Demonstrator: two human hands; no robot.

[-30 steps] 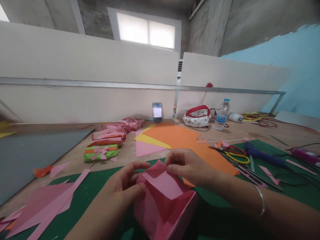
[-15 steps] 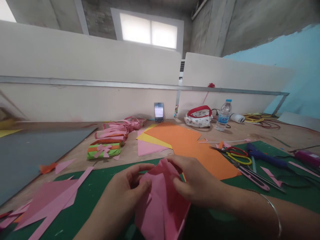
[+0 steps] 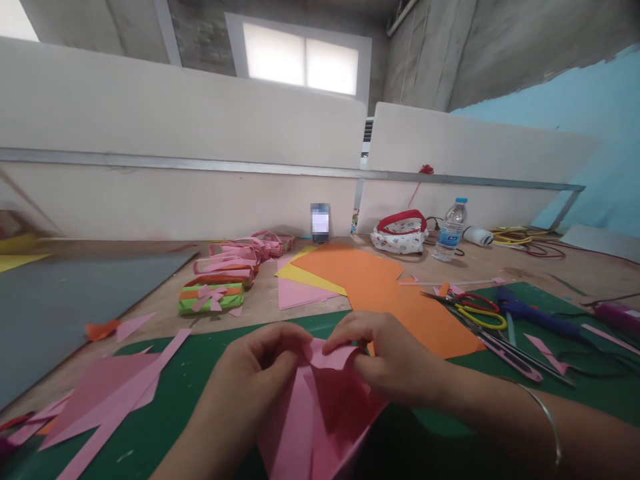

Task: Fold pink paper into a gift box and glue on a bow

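A folded pink paper piece (image 3: 293, 420), shaped like an open bag or box, is held low at the front, over the green cutting mat (image 3: 200, 360). My left hand (image 3: 260, 373) pinches its upper left edge between thumb and fingers. On the other side my right hand (image 3: 383, 357) grips the top right edge, its fingers bent over a flap. The paper's inside shows in shadow between the hands, and its bottom runs out of view. Beyond the hands lies orange paper (image 3: 400, 313).
Pink paper scraps (image 3: 105, 393) lie at left. Finished-looking paper pieces (image 3: 213, 298) stand behind them. Scissors (image 3: 480, 313), a blue glue gun (image 3: 537, 315) and a purple object (image 3: 620, 317) with cords are at right. A water bottle (image 3: 450, 230), a fabric pouch (image 3: 400, 233) and a phone (image 3: 321, 222) stand farther back.
Both hands have drawn closer together at the paper's top edge. The paper has tipped so that its opening shows more, and its raised peak is folded down.
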